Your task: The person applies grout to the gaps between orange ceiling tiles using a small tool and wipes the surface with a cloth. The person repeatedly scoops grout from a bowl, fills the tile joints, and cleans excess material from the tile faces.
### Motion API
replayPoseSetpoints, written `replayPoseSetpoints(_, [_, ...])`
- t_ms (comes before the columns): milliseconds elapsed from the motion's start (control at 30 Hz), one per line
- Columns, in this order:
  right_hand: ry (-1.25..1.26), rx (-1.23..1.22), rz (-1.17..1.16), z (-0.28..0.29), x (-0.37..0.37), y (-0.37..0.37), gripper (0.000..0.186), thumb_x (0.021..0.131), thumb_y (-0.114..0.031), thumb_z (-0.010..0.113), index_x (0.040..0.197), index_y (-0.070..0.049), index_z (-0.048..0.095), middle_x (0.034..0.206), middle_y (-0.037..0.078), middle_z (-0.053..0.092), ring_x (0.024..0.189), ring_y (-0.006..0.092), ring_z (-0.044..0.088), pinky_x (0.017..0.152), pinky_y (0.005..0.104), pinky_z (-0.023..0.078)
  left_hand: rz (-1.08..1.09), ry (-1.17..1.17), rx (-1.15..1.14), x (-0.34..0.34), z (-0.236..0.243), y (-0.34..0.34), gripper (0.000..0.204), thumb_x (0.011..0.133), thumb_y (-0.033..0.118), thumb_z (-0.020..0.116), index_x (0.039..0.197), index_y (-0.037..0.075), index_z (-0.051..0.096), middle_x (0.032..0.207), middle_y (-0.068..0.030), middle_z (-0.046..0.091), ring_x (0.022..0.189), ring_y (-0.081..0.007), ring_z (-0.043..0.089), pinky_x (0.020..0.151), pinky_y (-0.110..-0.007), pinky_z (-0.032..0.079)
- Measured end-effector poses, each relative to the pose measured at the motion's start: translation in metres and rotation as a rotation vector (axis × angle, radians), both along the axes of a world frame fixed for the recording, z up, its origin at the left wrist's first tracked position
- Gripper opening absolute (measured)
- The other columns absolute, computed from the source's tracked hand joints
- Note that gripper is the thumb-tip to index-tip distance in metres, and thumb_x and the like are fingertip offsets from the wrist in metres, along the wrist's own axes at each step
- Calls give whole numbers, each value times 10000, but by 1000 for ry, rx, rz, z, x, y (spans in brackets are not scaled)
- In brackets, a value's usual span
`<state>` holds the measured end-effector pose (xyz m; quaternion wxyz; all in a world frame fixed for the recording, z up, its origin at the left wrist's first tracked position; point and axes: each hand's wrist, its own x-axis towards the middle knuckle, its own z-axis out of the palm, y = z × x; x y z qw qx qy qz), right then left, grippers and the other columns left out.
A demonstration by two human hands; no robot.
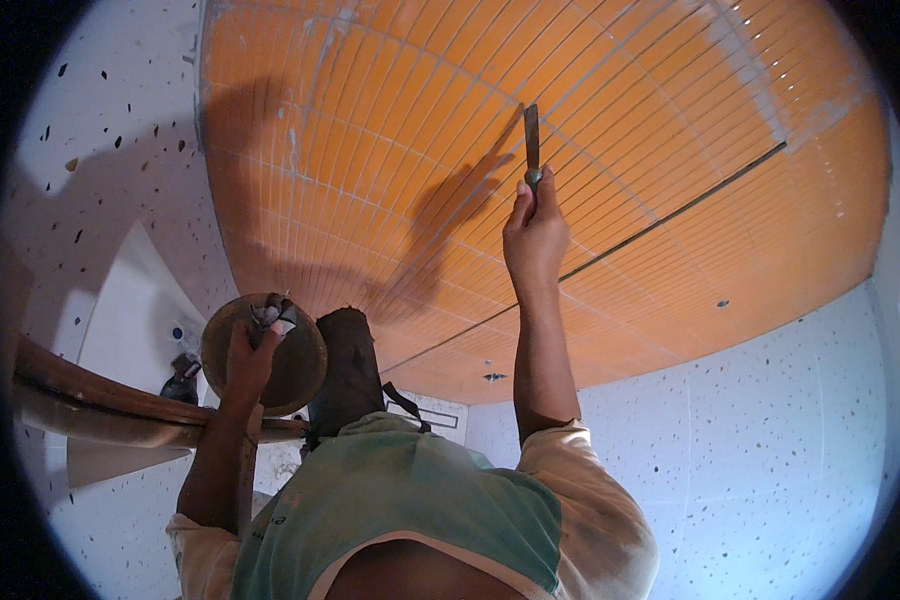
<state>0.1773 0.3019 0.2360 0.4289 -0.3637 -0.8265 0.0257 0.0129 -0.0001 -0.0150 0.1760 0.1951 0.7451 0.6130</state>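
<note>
My right hand is raised in front of a wall of narrow orange tiles. It is closed round the handle of a putty knife, whose narrow blade points up at the tile joints. Whether the blade touches the wall is hard to tell. Lower left, my left hand is closed at a round, brownish bowl. Its fingers hold a crumpled grey-and-white piece that looks like a rag, near the bowl's far rim. I cannot tell if this hand also bears the bowl.
A long brown wooden beam or pole runs in from the left, behind my left forearm. Speckled white walls flank the orange tiles. A dark gap crosses the tiles, and small fittings sit low on them.
</note>
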Motion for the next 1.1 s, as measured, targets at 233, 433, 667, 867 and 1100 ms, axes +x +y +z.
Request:
replayPoseSetpoints(233, [-165,-170,33,-16,25,-3,430,987,-208,544,1324,59,522,834,236,670,701,355,683,592,429,522,-3,28,20,-1,-7,1,499,879,332,700,1151,-56,545,1067,-190,623,1025,-272,597,903,-387,458])
replayPoseSetpoints(433, [144,-101,50,-24,6,4,434,986,-202,548,1325,66,520,863,236,667,740,349,683,615,409,523,-63,130,-116,-1,33,-3,366,904,229,669,1178,-12,627,1128,-119,661,1041,-250,605,959,-392,460])
replayPoseSetpoints(667, [224,-123,97,-22,1,6,428,989,-203,541,1326,60,521,817,230,653,721,354,674,616,415,523,-39,-33,104,-9,4,1,352,923,236,660,1179,-2,623,1110,-112,657,1034,-221,598,929,-367,469])
replayPoseSetpoints(867, [251,-67,104,-28,-2,15,448,1003,-221,545,1355,54,510,883,220,681,772,272,704,646,361,524,64,-99,39,-2,11,0,521,899,272,701,1290,-29,533,1204,-122,609,1091,-210,570,966,-341,446])
replayPoseSetpoints(1100, [54,-199,55,-75,14,9,428,975,-191,564,1345,21,527,861,241,664,775,382,676,670,434,532,86,-248,215,-5,10,1,373,911,255,694,1181,29,572,1047,-50,622,875,-120,584,729,-269,489])
